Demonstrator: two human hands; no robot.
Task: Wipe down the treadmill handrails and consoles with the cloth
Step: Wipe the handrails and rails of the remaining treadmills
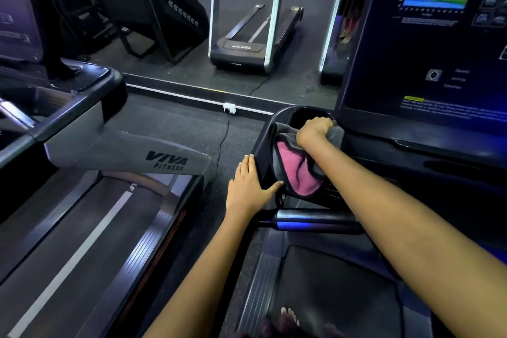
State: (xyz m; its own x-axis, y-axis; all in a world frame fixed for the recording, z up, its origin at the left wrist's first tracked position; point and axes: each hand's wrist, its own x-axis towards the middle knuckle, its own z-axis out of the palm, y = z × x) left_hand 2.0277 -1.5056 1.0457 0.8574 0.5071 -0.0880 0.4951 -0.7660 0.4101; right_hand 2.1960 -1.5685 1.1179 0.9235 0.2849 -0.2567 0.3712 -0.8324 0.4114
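I stand on a treadmill with a dark console (428, 44) at the upper right. A grey and pink cloth (297, 170) lies over the console's left cup holder tray (277, 121). My right hand (315, 129) grips the cloth's upper part and presses it at the rim of the tray's round recess. With straight fingers, my left hand (251, 186) rests flat on the tray's outer left side, thumb toward the cloth. A black handrail (310, 221) runs across just below both hands.
A second treadmill marked VIVA FITNESS (167, 163) stands close on the left, with a strip of dark floor between. A mirror wall (247, 35) ahead reflects gym machines. A white power socket (230, 107) and cable sit at the mirror's base. My bare toes (289, 315) show on the belt.
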